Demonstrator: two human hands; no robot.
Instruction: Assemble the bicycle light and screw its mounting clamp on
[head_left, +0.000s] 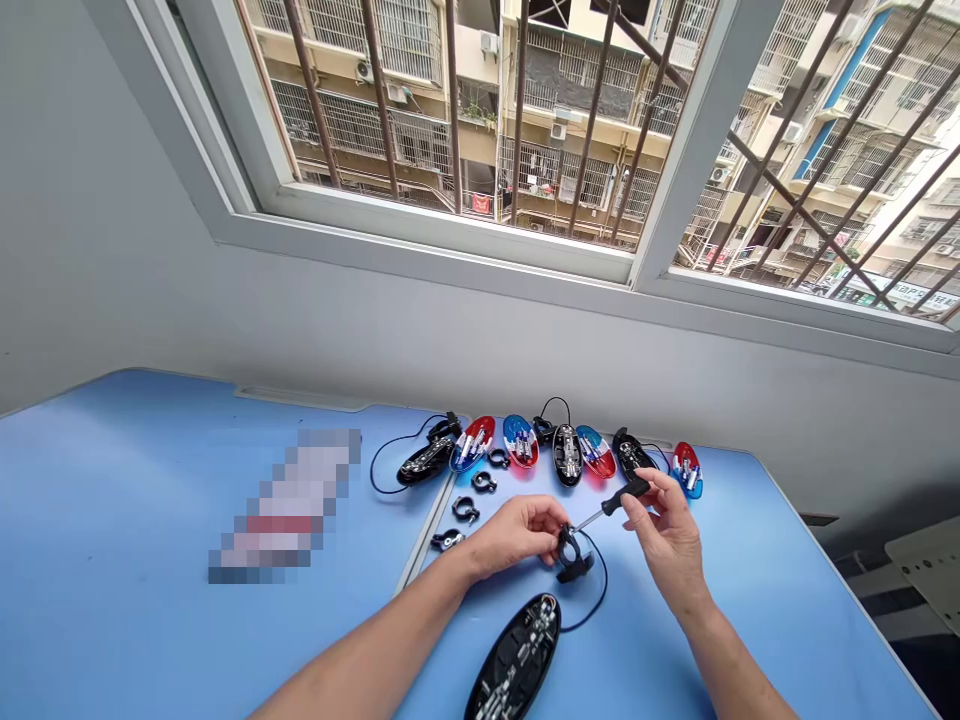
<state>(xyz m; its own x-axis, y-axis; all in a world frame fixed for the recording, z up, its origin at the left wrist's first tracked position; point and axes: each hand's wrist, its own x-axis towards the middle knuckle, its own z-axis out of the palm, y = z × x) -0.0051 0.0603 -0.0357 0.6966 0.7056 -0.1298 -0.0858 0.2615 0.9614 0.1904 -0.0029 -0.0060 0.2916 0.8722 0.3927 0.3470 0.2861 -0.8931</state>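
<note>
The left hand [514, 535] has its grip pinched on a small black clamp [571, 555], held just above the worktop [150, 480]; the right hand [670, 535] is closed round a screwdriver [611, 505], its tip at the clamp. The clamp looks light, stiff plastic, best pinched by the ring's sides; its thin wire [596, 600] to the oval base [517, 660] seems easily strained, so not a place to pull.

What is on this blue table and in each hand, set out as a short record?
Left hand: grips a black clamp
Right hand: holds a screwdriver, tip at the clamp
Nearest: open black oval base, joined to the clamp by a thin wire
Spare: three loose clamps left of the hands
Back row: red and blue oval lights
Surface: blue table
</note>
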